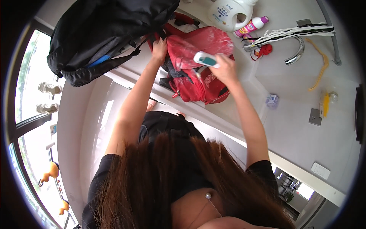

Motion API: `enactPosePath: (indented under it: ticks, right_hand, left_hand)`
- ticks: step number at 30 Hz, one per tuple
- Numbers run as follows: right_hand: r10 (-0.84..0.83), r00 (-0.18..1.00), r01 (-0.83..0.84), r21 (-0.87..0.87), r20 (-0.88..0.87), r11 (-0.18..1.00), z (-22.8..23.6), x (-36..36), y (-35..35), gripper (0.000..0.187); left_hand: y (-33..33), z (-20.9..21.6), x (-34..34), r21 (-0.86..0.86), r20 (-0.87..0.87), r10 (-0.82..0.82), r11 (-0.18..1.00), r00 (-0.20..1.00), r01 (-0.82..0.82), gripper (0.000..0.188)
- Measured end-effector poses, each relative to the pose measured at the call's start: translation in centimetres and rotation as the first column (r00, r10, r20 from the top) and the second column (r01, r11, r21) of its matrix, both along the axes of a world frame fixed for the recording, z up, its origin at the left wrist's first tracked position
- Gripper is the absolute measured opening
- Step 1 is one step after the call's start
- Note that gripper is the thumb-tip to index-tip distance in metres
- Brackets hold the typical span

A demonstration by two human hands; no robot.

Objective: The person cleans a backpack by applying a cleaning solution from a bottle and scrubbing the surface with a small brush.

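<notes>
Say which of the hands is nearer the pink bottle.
Right. In view, the right hand is lower left of the pink bottle; the left hand is farther left.

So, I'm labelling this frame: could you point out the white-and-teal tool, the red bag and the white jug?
White-and-teal tool [207, 60], head view: on its teal panel.
Red bag [198, 90], head view: on its lower red fabric.
White jug [225, 16], head view: on its body.

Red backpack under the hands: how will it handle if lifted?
Probably floppy: the red backpack's fabric lies creased and folded over beside the left hand. Likely slick where the whitish, suds-like film coats it. If that film means soaked cloth, it may be heavy for its size, though how wet it is inside can't be seen.
</notes>
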State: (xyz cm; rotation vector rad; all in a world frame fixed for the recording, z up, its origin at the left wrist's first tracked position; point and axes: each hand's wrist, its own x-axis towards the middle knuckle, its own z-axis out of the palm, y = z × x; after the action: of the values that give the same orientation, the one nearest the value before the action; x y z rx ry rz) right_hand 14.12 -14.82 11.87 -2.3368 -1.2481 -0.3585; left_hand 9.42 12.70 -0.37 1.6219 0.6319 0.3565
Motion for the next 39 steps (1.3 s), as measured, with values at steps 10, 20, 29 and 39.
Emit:
enactPosePath:
  ticks: [10,20,29,39]
  right_hand:
    - [-0.188,0.949,0.089,-0.357,-0.253,0.930,-7.4,-1.8,-1.7,0.043]
    - [-0.081,0.686,-0.195,-0.289,-0.723,0.937,-4.1,1.5,-0.2,0.058]
    - [0.128,0.906,-0.323,-0.463,-0.404,0.825,1.7,-5.5,5.9,0.048]
    - [0.011,0.998,-0.036,-0.380,-0.068,0.924,-6.5,1.4,15.7,0.046]
  left_hand:
    - [-2.2,7.8,-2.9,0.633,0.365,-0.219,0.771,0.905,-0.068,0.021]
    - [-8.2,3.8,-12.2,0.827,-0.208,-0.589,0.320,0.781,0.462,0.052]
    - [-10.6,0.0,-12.1,0.951,-0.184,-0.562,0.106,0.807,0.290,0.032]
    - [-10.7,1.6,-13.7,0.833,0.024,-0.536,0.478,0.844,0.280,0.048]
